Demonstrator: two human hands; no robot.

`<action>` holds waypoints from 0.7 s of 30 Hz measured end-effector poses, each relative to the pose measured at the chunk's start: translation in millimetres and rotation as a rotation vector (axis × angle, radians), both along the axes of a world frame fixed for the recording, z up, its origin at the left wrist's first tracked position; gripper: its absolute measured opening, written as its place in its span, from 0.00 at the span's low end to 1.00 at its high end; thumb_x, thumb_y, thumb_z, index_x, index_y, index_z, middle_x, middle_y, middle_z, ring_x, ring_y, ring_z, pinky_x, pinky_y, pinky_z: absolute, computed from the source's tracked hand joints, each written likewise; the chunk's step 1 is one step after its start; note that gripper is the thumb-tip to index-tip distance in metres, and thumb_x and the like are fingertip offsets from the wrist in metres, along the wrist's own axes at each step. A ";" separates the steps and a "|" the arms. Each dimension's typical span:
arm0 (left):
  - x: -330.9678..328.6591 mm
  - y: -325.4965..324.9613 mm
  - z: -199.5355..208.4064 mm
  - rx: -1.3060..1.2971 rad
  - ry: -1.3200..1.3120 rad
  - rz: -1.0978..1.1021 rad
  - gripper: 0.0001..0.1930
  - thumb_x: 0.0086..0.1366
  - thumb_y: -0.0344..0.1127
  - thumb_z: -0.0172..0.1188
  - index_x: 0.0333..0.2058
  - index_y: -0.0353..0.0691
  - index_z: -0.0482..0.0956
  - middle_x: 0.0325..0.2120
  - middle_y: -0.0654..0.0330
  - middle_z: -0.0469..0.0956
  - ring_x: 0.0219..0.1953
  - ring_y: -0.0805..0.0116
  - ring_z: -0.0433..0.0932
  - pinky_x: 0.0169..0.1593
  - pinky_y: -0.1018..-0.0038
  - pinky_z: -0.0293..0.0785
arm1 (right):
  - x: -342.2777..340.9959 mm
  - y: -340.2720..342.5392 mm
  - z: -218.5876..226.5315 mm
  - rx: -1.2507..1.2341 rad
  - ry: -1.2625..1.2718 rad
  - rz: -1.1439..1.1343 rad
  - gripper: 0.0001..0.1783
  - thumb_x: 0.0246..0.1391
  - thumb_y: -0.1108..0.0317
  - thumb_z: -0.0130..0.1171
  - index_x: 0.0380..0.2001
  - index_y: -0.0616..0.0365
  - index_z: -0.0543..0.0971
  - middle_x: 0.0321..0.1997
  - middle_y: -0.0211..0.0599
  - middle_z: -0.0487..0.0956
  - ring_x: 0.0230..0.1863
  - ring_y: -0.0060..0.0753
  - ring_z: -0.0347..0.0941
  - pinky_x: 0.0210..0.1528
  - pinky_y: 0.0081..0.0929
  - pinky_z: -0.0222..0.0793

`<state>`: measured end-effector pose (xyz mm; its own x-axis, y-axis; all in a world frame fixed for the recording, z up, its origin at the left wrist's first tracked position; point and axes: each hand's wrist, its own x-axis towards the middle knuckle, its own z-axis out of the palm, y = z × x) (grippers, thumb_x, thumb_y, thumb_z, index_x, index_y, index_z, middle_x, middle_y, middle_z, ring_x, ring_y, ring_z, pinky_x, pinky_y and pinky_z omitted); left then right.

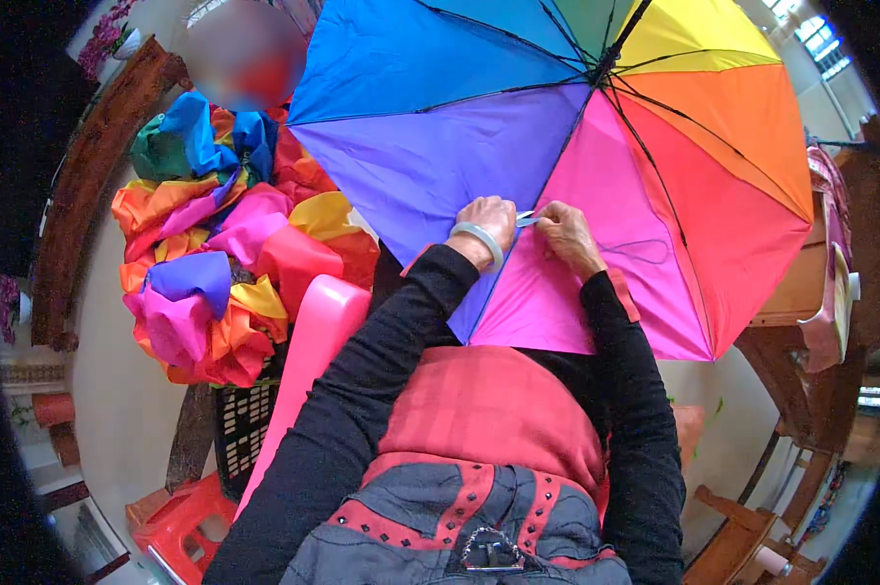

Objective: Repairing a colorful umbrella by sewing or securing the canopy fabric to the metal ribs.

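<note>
An opened rainbow umbrella [518, 136] lies with its inside, dark ribs and black shaft facing me. My left hand [488, 226], a pale bangle at its wrist, is closed over the seam between the purple and pink panels. Close to its right, my right hand [568, 237] pinches with fingers together over the pink panel. Between the two hands shows a small, thin, pale piece [527, 219], gripped from both sides; its kind is too small to make out. Right of my right hand, a loop of dark thread [645, 251] lies on the pink panel.
Bunched multicoloured fabric [235, 244] is heaped at my left above a black plastic basket [245, 429]. A pink plastic chair arm [308, 361] stands beside my left forearm, with a red stool [186, 526] below. Wooden furniture [801, 283] stands at the right. Another person is at the upper left.
</note>
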<state>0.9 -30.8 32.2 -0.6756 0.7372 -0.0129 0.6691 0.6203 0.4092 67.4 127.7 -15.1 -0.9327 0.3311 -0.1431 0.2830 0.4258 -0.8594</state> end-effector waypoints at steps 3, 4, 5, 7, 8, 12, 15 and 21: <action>-2.3 2.0 0.3 -0.017 -0.020 0.067 0.10 0.48 0.37 0.53 0.23 0.35 0.75 0.25 0.47 0.74 0.32 0.52 0.74 0.36 0.62 0.70 | 0.3 -1.1 1.2 -0.013 0.001 0.000 0.04 0.44 0.73 0.46 0.22 0.63 0.70 0.14 0.29 0.67 0.12 0.19 0.62 0.12 0.18 0.59; -2.2 2.9 3.8 -0.014 -0.044 0.123 0.10 0.48 0.37 0.53 0.24 0.35 0.75 0.25 0.48 0.74 0.31 0.52 0.74 0.36 0.63 0.70 | 1.1 -1.9 3.0 -0.002 0.023 0.005 0.04 0.44 0.73 0.47 0.22 0.63 0.70 0.14 0.28 0.67 0.12 0.18 0.62 0.12 0.18 0.59; -2.0 3.7 6.0 -0.010 -0.068 0.178 0.10 0.48 0.37 0.53 0.24 0.36 0.75 0.24 0.48 0.74 0.31 0.52 0.74 0.36 0.63 0.70 | 1.6 -2.2 3.7 0.009 0.046 0.010 0.04 0.44 0.73 0.47 0.22 0.62 0.70 0.14 0.28 0.67 0.12 0.18 0.62 0.12 0.18 0.59; -3.4 0.0 7.5 -0.013 -0.084 0.121 0.10 0.48 0.37 0.53 0.25 0.36 0.74 0.24 0.48 0.74 0.31 0.52 0.74 0.35 0.63 0.70 | 1.7 -1.8 4.0 0.034 0.038 -0.002 0.06 0.42 0.71 0.47 0.22 0.63 0.71 0.15 0.33 0.69 0.15 0.22 0.64 0.16 0.21 0.61; -4.3 -3.4 8.8 -0.015 -0.100 0.067 0.10 0.47 0.37 0.54 0.26 0.37 0.73 0.24 0.48 0.74 0.32 0.51 0.73 0.35 0.63 0.69 | 1.5 -1.9 4.3 0.059 0.030 -0.010 0.08 0.41 0.69 0.48 0.22 0.64 0.72 0.16 0.37 0.71 0.18 0.26 0.67 0.20 0.24 0.63; -1.4 -0.9 14.6 -0.055 -0.120 -0.002 0.10 0.47 0.38 0.54 0.27 0.38 0.73 0.24 0.49 0.74 0.32 0.52 0.73 0.35 0.63 0.69 | 2.5 -1.0 5.7 0.046 0.035 0.007 0.07 0.43 0.70 0.47 0.22 0.63 0.71 0.15 0.32 0.68 0.14 0.21 0.63 0.16 0.21 0.60; 1.2 -0.4 12.1 -0.074 -0.068 0.012 0.09 0.48 0.37 0.53 0.26 0.39 0.74 0.24 0.50 0.74 0.31 0.53 0.74 0.33 0.64 0.70 | 1.4 -0.1 2.6 0.035 0.036 0.015 0.07 0.43 0.70 0.47 0.22 0.63 0.71 0.16 0.33 0.68 0.16 0.24 0.64 0.17 0.22 0.60; 11.1 6.6 6.2 -0.098 0.146 0.056 0.08 0.50 0.35 0.48 0.21 0.41 0.75 0.22 0.51 0.74 0.26 0.56 0.75 0.29 0.65 0.71 | -0.8 0.5 1.4 0.136 0.034 0.016 0.10 0.40 0.66 0.48 0.21 0.63 0.73 0.20 0.48 0.73 0.25 0.41 0.71 0.29 0.33 0.65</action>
<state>12.0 -24.2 38.4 -0.7157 0.6982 0.0183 0.6800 0.6906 0.2463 66.6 128.1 -13.7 -0.9416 0.3303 -0.0661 0.2469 0.5433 -0.8024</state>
